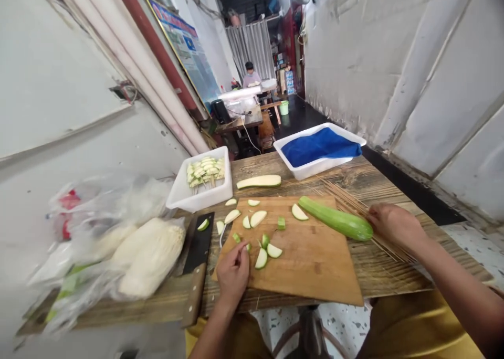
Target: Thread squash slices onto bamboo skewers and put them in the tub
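My left hand (234, 270) is at the near left of the wooden cutting board (307, 272), its fingers pinched together on a small zucchini slice (248, 247), which they partly hide. Close by lie several cut zucchini slices (261, 258), and others are spread toward the board's far left. My right hand (394, 225) is beyond the board's right edge, fingers closed over thin bamboo skewers (352, 201) lying on the table; how many it grips is hidden. Just left of that hand, a whole-looking green zucchini (336, 220) rests partly on the board.
A cleaver (199, 249) lies left of the board with a slice on its blade. Behind are a white tray of skewered slices (207, 175), a halved zucchini (259, 181) and a white tray (315, 168) with blue cloth (321, 145). Bagged food (149, 256) fills the left. Someone sits far back.
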Tool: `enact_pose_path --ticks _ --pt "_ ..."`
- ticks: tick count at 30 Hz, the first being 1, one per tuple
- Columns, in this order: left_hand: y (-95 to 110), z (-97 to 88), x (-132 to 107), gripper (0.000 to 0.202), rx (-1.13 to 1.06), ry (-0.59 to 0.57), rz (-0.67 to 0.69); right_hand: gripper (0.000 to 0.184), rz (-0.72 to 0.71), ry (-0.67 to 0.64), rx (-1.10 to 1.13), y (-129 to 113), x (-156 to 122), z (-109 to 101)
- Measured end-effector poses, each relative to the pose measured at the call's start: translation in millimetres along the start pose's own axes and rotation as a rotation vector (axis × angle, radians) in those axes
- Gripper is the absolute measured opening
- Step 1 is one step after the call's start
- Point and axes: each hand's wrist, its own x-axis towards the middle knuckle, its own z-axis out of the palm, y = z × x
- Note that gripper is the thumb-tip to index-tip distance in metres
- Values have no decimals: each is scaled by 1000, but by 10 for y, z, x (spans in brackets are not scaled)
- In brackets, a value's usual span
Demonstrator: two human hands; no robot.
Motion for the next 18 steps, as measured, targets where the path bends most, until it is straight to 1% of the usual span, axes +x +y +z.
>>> enact_pose_path --ticks 3,8,11,15,18 --pt "-7 -11 4 26 -53 24 -49 21 -61 -48 -42 -4 9 11" --pt "-38 -13 11 24 -180 40 -136 27 -45 -69 -118 -1 70 -30" --pt "-54 -9 27 23 -224 49 -159 28 -49 -71 -142 -1 98 -55" --pt "-76 -12 41 24 -271 68 -186 25 -57 -12 -151 13 107 -73" --pt "-89 -9 32 25 -293 96 -221 15 -24 66 -109 14 67 -94"
